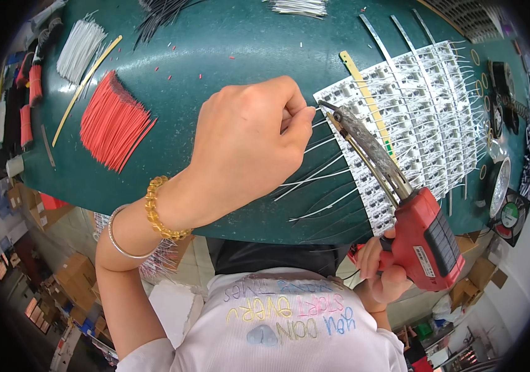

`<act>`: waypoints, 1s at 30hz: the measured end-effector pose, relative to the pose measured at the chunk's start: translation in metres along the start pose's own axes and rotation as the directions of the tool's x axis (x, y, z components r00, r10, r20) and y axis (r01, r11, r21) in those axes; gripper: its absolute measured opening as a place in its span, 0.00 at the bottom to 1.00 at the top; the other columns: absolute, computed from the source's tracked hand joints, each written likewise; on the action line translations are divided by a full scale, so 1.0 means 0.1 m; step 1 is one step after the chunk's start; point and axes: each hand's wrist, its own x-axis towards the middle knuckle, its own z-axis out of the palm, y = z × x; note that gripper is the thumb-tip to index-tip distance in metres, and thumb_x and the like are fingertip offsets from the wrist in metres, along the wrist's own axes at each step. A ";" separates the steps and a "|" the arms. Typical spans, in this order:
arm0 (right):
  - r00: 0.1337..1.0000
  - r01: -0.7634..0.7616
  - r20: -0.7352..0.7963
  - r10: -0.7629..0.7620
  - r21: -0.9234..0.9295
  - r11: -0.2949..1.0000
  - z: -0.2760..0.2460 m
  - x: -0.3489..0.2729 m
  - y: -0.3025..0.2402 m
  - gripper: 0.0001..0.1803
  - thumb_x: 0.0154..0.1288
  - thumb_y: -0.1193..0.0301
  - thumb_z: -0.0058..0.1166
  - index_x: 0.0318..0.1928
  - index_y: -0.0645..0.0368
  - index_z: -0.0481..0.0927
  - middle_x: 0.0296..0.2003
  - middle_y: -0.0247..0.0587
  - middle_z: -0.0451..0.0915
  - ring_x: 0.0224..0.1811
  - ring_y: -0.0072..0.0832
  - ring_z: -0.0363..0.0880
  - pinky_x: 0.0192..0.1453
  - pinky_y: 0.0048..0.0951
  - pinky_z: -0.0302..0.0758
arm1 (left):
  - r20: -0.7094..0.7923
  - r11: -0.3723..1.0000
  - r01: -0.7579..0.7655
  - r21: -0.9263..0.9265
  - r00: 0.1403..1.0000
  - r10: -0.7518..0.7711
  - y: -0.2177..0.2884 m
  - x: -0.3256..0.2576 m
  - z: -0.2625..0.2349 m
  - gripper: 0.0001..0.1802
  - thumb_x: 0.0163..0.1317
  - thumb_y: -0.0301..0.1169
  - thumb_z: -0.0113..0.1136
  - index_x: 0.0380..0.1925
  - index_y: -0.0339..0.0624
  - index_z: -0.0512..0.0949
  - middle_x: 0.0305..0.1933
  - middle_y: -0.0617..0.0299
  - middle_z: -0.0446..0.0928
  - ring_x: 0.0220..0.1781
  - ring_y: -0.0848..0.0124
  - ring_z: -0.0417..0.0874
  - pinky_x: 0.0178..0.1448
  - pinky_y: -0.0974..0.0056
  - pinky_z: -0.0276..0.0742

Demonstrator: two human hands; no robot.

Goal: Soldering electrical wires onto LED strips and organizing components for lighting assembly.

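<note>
I get a bright, fairly even view, the light seeming to fall from above. A pale glare streaks the upper left of the surface (172, 105), and the white boards (333, 94) run close to washed out. Shading on the left hand (246, 136) is soft, darkest between its curled fingers. That hand and the iron (429, 239) come through crisp to me, without motion blur. My fisheye bows the surface's edges and squeezes everything toward a black rim; out there, the dimmer floor clutter (75, 279) looks soft, perhaps slightly out of focus.
</note>
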 end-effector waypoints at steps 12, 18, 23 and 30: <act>0.999 0.050 0.020 -0.051 0.057 0.997 -0.01 0.00 0.01 0.43 0.63 0.41 0.53 0.57 0.72 0.63 0.14 0.31 0.67 0.12 0.20 0.64 0.18 0.22 0.64 | -0.019 0.998 -0.034 0.049 0.999 0.035 0.01 0.00 0.02 0.08 0.58 0.24 0.63 0.22 0.33 0.77 0.12 0.64 0.72 0.12 0.83 0.65 0.18 0.71 0.57; 0.997 0.066 0.042 -0.063 -0.089 0.994 -0.13 -0.08 0.10 0.44 0.64 0.41 0.52 0.59 0.73 0.61 0.13 0.31 0.67 0.11 0.21 0.64 0.18 0.22 0.64 | -0.022 0.998 -0.032 0.062 0.999 0.033 0.00 0.00 0.01 0.08 0.58 0.24 0.64 0.22 0.33 0.77 0.12 0.64 0.72 0.12 0.83 0.65 0.18 0.71 0.57; 0.997 0.062 0.036 -0.065 0.070 0.996 -0.05 -0.04 0.05 0.44 0.64 0.42 0.52 0.60 0.71 0.62 0.13 0.31 0.67 0.11 0.21 0.64 0.19 0.22 0.64 | -0.012 0.997 -0.031 0.066 0.999 0.032 0.01 0.02 0.01 0.08 0.57 0.24 0.64 0.22 0.33 0.76 0.12 0.64 0.71 0.12 0.83 0.65 0.18 0.71 0.57; 0.999 0.004 0.031 -0.006 0.064 0.998 -0.06 -0.07 0.05 0.44 0.62 0.41 0.54 0.61 0.69 0.62 0.14 0.32 0.67 0.12 0.22 0.65 0.19 0.23 0.64 | -0.003 0.997 -0.022 0.070 1.000 0.022 0.00 0.01 0.00 0.08 0.57 0.24 0.64 0.22 0.33 0.76 0.12 0.64 0.71 0.12 0.83 0.65 0.18 0.71 0.58</act>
